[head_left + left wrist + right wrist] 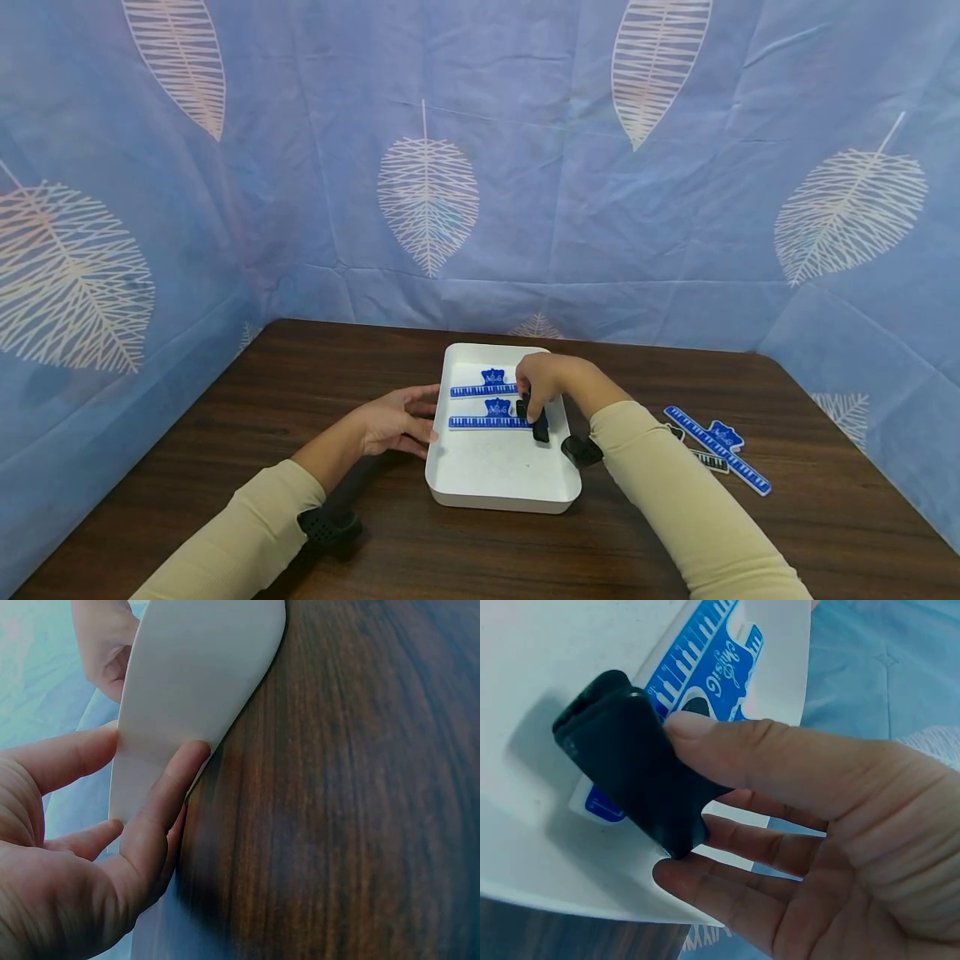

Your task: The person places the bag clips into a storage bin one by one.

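My right hand point(542, 383) reaches over the white tray point(502, 479) and pinches a black clip point(622, 769) between thumb and fingers. The black clip is tilted and overlaps the end of a blue music clip point(491, 421) with a piano-key strip, lying in the tray. A second blue music clip point(483, 389) lies just beyond it, nearly parallel. My left hand point(386, 423) is at the tray's left side. Its fairly straight fingers touch the rim and outer wall point(169, 697) of the tray.
Right of the tray, another blue music clip point(716, 450) lies slantwise on the dark wooden table point(360, 525). It partly covers a black-and-white keyboard clip point(711, 461). A blue cloth point(525, 208) with white leaf prints hangs behind and at both sides.
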The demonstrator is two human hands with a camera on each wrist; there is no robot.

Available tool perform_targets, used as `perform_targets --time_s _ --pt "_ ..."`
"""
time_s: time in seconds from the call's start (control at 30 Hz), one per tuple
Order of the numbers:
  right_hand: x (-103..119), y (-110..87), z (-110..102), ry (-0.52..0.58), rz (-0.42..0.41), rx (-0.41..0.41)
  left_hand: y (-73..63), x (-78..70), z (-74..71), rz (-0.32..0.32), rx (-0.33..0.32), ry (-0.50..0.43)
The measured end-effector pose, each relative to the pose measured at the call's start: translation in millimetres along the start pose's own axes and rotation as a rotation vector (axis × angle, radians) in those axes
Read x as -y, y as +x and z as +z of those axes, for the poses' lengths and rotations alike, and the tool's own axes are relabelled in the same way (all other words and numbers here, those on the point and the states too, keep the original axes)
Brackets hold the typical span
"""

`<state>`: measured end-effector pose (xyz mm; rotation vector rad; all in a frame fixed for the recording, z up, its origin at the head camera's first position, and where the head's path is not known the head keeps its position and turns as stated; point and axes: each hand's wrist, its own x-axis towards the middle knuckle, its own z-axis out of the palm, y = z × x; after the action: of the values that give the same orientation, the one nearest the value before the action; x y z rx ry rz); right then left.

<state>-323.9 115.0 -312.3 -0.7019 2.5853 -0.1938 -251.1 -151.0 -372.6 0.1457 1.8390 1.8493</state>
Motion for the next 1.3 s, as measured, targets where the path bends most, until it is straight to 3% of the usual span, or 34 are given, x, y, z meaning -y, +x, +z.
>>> perform_targets --time_s 0.53,0.77,1.3 --pt "14 0.8 5 -0.035 0.024 0.039 0.6 0.5 -1.2 0.008 0.007 -0.004" --pt "15 -2.7 4 -0.122 -0.014 0.019 1.6 1.7 -2.2 0.012 0.011 -0.002" --pt "27 -29.5 8 -0.116 -0.098 -0.040 0.4 1.3 -0.5 0.003 0.002 -0.008"
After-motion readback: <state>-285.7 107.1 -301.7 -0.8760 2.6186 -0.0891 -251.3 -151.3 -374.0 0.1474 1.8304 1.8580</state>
